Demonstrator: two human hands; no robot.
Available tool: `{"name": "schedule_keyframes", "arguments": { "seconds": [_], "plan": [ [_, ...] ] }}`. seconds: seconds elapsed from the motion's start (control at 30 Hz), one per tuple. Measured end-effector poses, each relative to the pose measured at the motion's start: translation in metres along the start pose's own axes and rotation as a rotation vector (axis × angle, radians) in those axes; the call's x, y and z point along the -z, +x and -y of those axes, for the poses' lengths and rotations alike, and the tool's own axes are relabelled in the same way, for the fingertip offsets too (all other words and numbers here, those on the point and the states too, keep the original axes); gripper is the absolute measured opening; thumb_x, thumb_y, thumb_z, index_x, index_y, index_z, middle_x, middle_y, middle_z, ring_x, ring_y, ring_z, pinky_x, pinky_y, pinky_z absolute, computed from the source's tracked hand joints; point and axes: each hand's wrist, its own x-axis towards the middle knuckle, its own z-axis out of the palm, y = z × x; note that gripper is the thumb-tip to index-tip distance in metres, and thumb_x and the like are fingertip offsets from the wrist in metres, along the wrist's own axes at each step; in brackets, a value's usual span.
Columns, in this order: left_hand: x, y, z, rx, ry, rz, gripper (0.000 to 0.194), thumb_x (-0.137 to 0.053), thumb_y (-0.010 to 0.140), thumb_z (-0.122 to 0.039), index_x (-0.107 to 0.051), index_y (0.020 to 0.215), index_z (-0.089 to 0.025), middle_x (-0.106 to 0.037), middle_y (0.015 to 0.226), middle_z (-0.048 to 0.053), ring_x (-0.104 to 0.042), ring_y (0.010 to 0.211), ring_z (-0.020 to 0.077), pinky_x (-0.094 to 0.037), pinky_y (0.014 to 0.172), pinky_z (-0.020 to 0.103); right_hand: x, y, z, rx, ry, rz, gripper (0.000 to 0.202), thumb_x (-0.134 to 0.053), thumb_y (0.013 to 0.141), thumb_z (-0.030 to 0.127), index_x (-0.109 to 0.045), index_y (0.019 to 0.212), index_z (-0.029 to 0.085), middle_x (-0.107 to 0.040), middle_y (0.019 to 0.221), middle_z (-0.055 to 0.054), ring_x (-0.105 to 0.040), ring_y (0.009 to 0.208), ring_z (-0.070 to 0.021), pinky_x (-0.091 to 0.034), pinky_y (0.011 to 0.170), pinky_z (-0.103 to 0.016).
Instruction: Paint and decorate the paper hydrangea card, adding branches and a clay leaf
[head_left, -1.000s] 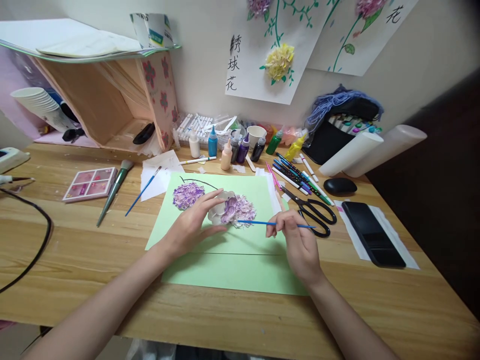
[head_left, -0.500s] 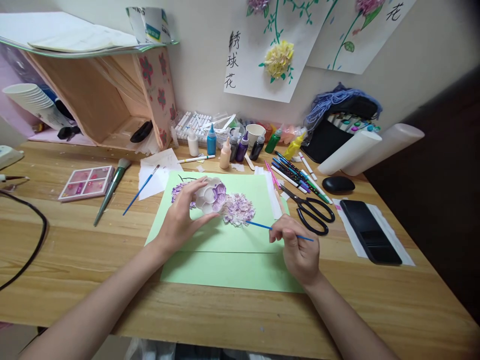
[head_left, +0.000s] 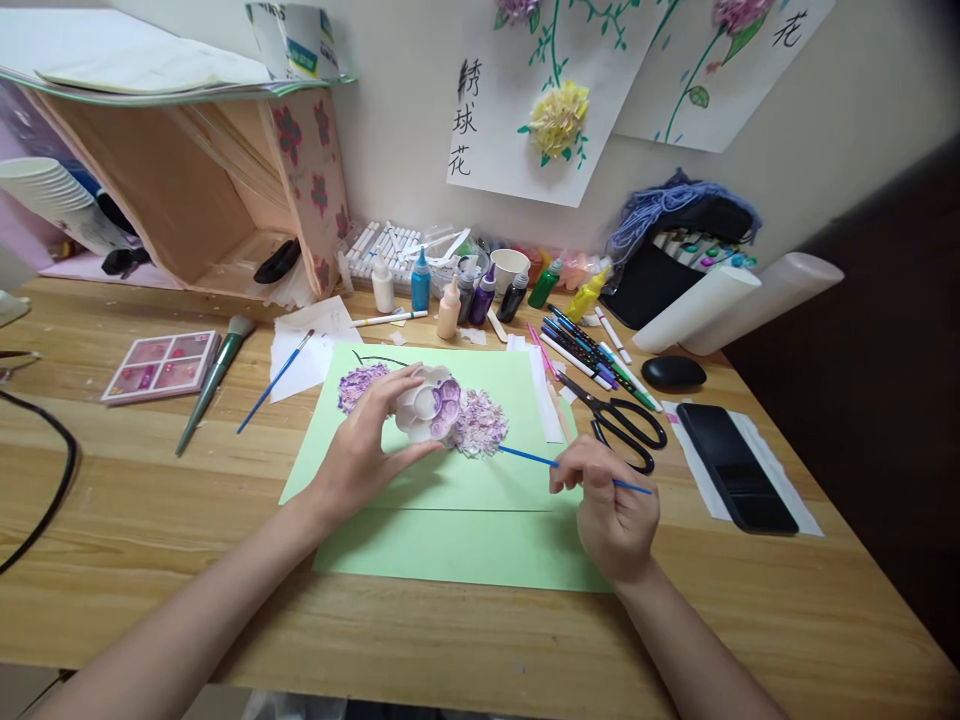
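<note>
Between its thumb and fingers, my left hand grips a white flower-shaped palette with purple paint, tilted above the light green paper. My right hand is closed round a thin blue paintbrush, whose tip is at the lower right edge of a purple and white textured flower. A second purple flower lies on the paper's left part, partly hidden by my left hand. A dark curved line runs above it.
Black scissors, pens, a mouse and a phone lie right. Paint bottles stand behind the paper. A spare brush, large brush and pink palette box lie left.
My right hand has moved right and slightly down with the brush, its tip shifting slightly. My left hand and the palette have moved slightly down. The camera view has shifted a little.
</note>
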Motion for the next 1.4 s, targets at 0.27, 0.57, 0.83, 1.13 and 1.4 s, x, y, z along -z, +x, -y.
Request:
{"name": "schedule_keyframes", "arguments": {
  "seconds": [0.27,0.57,0.83,1.13,1.4],
  "plan": [
    [-0.001,-0.001,0.002,0.001,-0.006,0.012,0.066,-0.075,0.072,-0.030,-0.041,0.128,-0.019,-0.055,0.127,0.014,-0.054,0.116,0.0242,-0.052,0.088,0.035,0.000,-0.002,-0.001,-0.018,-0.010,-0.026,0.035,-0.034,0.097,0.026,-0.052,0.067,0.019,-0.053,0.060,-0.001,-0.047,0.057,-0.0137,-0.037,0.055,-0.029],
    [-0.009,-0.008,-0.002,0.103,-0.077,0.082,0.076,-0.076,0.071,-0.032,-0.035,0.134,-0.021,-0.054,0.126,0.012,-0.059,0.097,0.0181,-0.053,0.081,0.030,-0.001,-0.002,-0.001,0.088,0.055,-0.102,0.032,-0.034,0.097,0.032,-0.058,0.078,0.021,-0.057,0.065,-0.002,-0.054,0.063,-0.0166,-0.041,0.062,-0.032],
    [-0.010,-0.010,-0.003,0.168,-0.111,0.125,0.075,-0.076,0.070,-0.035,-0.036,0.133,-0.024,-0.053,0.125,0.010,-0.058,0.093,0.0171,-0.052,0.080,0.029,-0.005,-0.003,-0.002,0.011,0.089,0.096,0.026,-0.035,0.097,0.025,-0.058,0.084,0.021,-0.061,0.074,-0.003,-0.056,0.071,-0.0162,-0.042,0.068,-0.032],
    [-0.009,-0.009,-0.003,0.182,-0.164,0.144,0.074,-0.076,0.070,-0.034,-0.037,0.133,-0.026,-0.053,0.125,0.008,-0.058,0.091,0.0158,-0.052,0.080,0.028,-0.006,0.001,-0.002,-0.145,0.217,-0.021,0.032,-0.033,0.098,0.029,-0.056,0.077,0.021,-0.060,0.071,-0.001,-0.056,0.070,-0.0142,-0.043,0.066,-0.029],
    [-0.009,-0.009,-0.003,0.160,-0.169,0.147,0.073,-0.075,0.072,-0.035,-0.036,0.134,-0.026,-0.053,0.128,0.010,-0.059,0.099,0.0199,-0.053,0.081,0.032,-0.006,0.003,-0.004,-0.203,0.265,-0.084,0.034,-0.035,0.098,0.034,-0.055,0.075,0.020,-0.058,0.066,0.000,-0.056,0.064,-0.0136,-0.042,0.060,-0.027]
  ]
}}
